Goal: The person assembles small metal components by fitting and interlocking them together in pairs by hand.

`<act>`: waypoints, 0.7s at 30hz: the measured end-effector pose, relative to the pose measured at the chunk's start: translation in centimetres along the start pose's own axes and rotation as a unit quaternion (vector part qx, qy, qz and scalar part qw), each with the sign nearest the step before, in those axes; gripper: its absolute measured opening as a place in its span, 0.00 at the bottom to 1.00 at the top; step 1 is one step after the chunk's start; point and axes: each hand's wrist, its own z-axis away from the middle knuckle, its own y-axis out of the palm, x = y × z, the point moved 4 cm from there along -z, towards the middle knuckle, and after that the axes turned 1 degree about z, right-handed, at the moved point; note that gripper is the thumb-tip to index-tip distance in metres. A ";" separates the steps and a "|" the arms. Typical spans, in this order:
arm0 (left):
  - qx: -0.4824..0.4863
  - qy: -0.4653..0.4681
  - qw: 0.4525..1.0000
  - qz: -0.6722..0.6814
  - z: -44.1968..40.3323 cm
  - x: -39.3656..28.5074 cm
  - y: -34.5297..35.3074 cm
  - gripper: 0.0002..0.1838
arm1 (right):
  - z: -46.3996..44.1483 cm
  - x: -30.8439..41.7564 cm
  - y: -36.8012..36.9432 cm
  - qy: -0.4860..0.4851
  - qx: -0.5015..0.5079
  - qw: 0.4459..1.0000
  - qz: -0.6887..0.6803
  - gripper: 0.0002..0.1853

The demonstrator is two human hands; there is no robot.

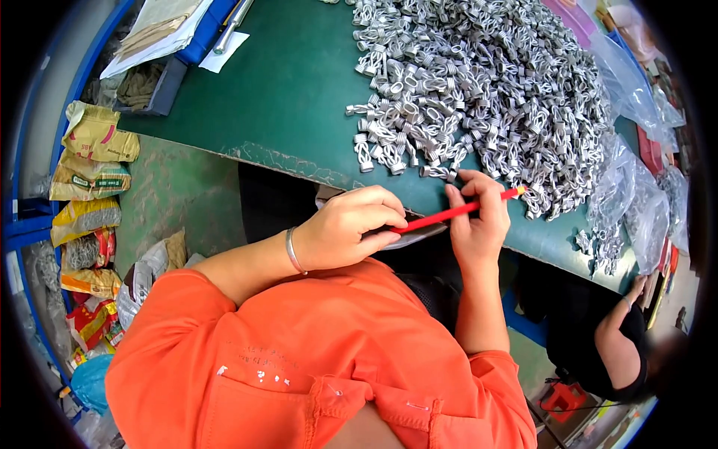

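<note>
A slim red stick with a yellow tip (441,217) lies slantwise between my two hands, over the table's near edge. My left hand (340,228), with a silver bangle at its wrist, is closed at the stick's left end. That end is hidden by the fingers, and I cannot see whether anything else is in them. My right hand (482,221) has its thumb and fingers closed around the stick nearer the yellow tip. Just beyond its fingertips is the near edge of a big heap of small silver metal parts (479,90), ribbed at one end and looped at the other.
The heap covers much of the green table (277,82). Clear plastic bags (628,179) hang at its right edge. Papers (161,30) and a grey bin (161,90) are at the far left. Filled sacks (93,176) line a blue rack. Another person's arm (617,337) is at right.
</note>
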 end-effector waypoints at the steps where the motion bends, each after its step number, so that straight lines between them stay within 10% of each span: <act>1: 0.004 -0.013 1.000 0.004 0.0 0.0 0.1 0.09 | -0.2 -0.1 0.2 0.001 0.006 1.000 0.009 0.14; 21: -0.069 -0.255 0.892 0.366 -0.5 1.1 0.5 0.10 | 1.8 0.9 0.4 0.226 0.045 0.880 -0.415 0.14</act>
